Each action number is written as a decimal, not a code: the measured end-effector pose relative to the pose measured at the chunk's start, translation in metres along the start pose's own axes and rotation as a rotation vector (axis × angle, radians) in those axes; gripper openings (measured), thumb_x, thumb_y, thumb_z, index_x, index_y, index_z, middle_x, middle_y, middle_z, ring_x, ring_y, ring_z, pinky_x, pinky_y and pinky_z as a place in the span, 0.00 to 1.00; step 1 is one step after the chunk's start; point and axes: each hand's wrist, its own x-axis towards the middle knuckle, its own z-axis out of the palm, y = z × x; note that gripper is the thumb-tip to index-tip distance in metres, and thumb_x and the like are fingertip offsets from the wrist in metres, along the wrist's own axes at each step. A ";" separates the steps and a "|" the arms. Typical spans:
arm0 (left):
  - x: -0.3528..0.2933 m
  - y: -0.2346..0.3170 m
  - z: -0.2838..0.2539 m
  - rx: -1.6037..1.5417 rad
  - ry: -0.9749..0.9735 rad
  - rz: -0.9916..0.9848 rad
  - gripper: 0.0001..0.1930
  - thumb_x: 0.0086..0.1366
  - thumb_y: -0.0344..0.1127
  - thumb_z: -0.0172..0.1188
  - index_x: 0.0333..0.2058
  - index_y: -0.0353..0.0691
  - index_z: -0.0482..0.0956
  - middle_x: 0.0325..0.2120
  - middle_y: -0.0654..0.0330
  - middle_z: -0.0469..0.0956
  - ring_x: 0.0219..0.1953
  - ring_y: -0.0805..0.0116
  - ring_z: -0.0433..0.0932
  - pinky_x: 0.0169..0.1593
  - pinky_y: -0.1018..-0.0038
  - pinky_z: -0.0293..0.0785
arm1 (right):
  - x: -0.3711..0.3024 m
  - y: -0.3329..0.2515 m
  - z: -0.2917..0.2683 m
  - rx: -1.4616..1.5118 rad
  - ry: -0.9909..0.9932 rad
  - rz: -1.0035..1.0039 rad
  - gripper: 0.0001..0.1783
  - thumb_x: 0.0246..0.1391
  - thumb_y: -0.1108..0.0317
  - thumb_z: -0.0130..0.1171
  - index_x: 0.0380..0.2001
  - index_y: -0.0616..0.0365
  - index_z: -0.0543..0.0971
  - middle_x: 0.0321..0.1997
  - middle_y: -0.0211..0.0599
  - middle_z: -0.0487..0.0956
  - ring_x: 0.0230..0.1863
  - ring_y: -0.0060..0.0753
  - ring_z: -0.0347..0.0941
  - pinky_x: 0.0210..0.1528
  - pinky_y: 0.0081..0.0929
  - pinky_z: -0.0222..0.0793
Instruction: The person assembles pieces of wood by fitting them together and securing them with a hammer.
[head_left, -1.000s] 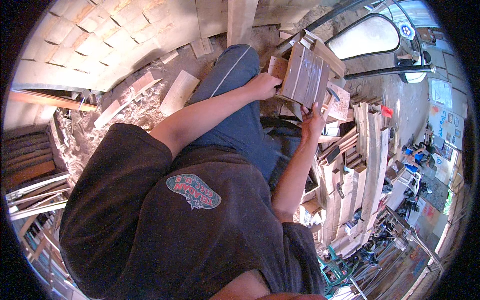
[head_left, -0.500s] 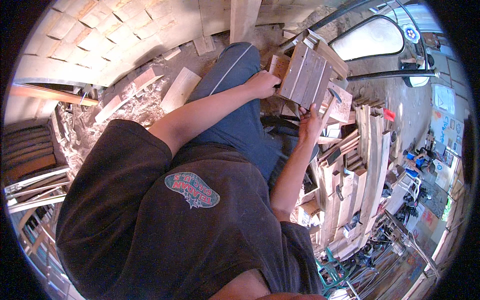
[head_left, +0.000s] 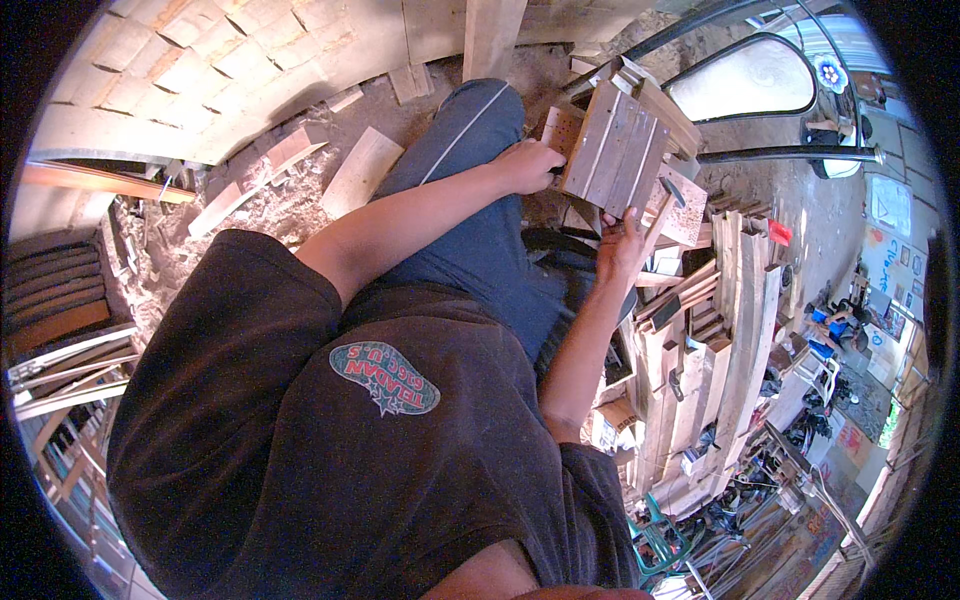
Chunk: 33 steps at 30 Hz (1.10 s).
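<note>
A slatted wooden block or small box (head_left: 617,148), brown with paler strips, stands tilted above my knees. My left hand (head_left: 530,167) is closed at its left edge, the fingertips partly hidden. Below its lower edge, my right hand (head_left: 622,245) has its fingertips against the wood. A hammer (head_left: 661,215) with a pale wooden handle and dark metal head lies along the right side of that hand, apparently gripped in it; the fingers around the handle are not fully visible. Behind the block, a speckled wooden board (head_left: 684,212) shows at the right.
Stacked timber planks (head_left: 735,350) stand to my right. A black metal frame with a pale oval panel (head_left: 745,78) rises at the far right. Wood offcuts (head_left: 362,172) and shavings lie on the ground to the left, and a green plastic chair (head_left: 660,540) stands at the lower right.
The view has shifted very slightly. Both hands stay at the wooden block, and the hammer's head shows a little more clearly beside it.
</note>
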 end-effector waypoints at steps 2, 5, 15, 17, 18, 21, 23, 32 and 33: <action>0.002 -0.002 0.002 -0.001 -0.004 -0.002 0.08 0.46 0.30 0.58 0.26 0.34 0.75 0.25 0.40 0.77 0.33 0.39 0.78 0.40 0.50 0.74 | -0.010 -0.012 0.014 0.218 0.058 0.096 0.18 0.61 0.63 0.55 0.50 0.62 0.71 0.42 0.36 0.75 0.34 0.34 0.74 0.40 0.30 0.72; 0.004 -0.003 0.003 0.006 -0.002 0.009 0.08 0.46 0.31 0.58 0.27 0.34 0.75 0.25 0.40 0.77 0.33 0.39 0.78 0.40 0.50 0.74 | -0.012 -0.016 0.019 0.276 0.049 0.014 0.27 0.57 0.59 0.62 0.47 0.72 0.67 0.36 0.45 0.75 0.30 0.41 0.75 0.32 0.33 0.74; 0.003 -0.001 0.002 -0.004 -0.029 -0.006 0.07 0.47 0.30 0.57 0.26 0.34 0.75 0.25 0.41 0.77 0.33 0.39 0.78 0.39 0.50 0.74 | 0.000 -0.009 0.008 0.229 -0.005 0.092 0.18 0.62 0.61 0.54 0.50 0.61 0.70 0.41 0.36 0.77 0.34 0.32 0.75 0.44 0.30 0.73; 0.004 0.000 0.002 0.007 -0.042 -0.009 0.07 0.47 0.30 0.57 0.27 0.34 0.75 0.25 0.40 0.77 0.33 0.39 0.78 0.40 0.50 0.74 | 0.001 -0.008 0.005 0.212 -0.015 0.073 0.18 0.62 0.60 0.54 0.49 0.60 0.71 0.40 0.36 0.77 0.34 0.32 0.75 0.44 0.30 0.73; 0.004 0.001 0.002 0.004 -0.048 -0.008 0.07 0.47 0.30 0.57 0.27 0.34 0.75 0.25 0.40 0.77 0.34 0.39 0.78 0.40 0.50 0.74 | 0.000 -0.008 0.005 0.203 0.005 0.080 0.18 0.62 0.60 0.55 0.49 0.60 0.71 0.40 0.35 0.77 0.33 0.32 0.75 0.44 0.30 0.73; 0.003 -0.002 0.002 0.014 -0.051 -0.023 0.08 0.47 0.30 0.57 0.27 0.34 0.76 0.25 0.40 0.77 0.34 0.39 0.78 0.41 0.50 0.74 | -0.002 -0.016 0.009 0.182 -0.006 0.115 0.19 0.61 0.60 0.56 0.49 0.61 0.71 0.40 0.35 0.78 0.33 0.32 0.75 0.44 0.31 0.73; 0.003 -0.001 0.001 0.025 -0.057 -0.028 0.08 0.47 0.30 0.58 0.28 0.34 0.76 0.25 0.40 0.77 0.34 0.40 0.78 0.41 0.50 0.74 | -0.003 -0.019 0.010 0.174 -0.026 0.139 0.19 0.61 0.60 0.56 0.49 0.61 0.71 0.41 0.36 0.78 0.34 0.32 0.76 0.44 0.31 0.73; 0.004 0.000 0.007 -0.017 -0.151 -0.114 0.10 0.49 0.28 0.56 0.33 0.34 0.76 0.33 0.39 0.77 0.40 0.40 0.77 0.44 0.50 0.73 | -0.002 -0.020 -0.004 0.074 -0.072 0.169 0.18 0.60 0.60 0.57 0.47 0.60 0.70 0.38 0.37 0.78 0.32 0.33 0.78 0.39 0.31 0.75; 0.005 -0.001 0.009 -0.023 -0.126 -0.099 0.10 0.49 0.28 0.56 0.32 0.34 0.76 0.32 0.39 0.77 0.40 0.39 0.77 0.44 0.50 0.73 | 0.000 -0.021 -0.006 0.090 -0.058 0.167 0.18 0.60 0.60 0.57 0.47 0.60 0.70 0.38 0.37 0.78 0.32 0.33 0.78 0.39 0.31 0.75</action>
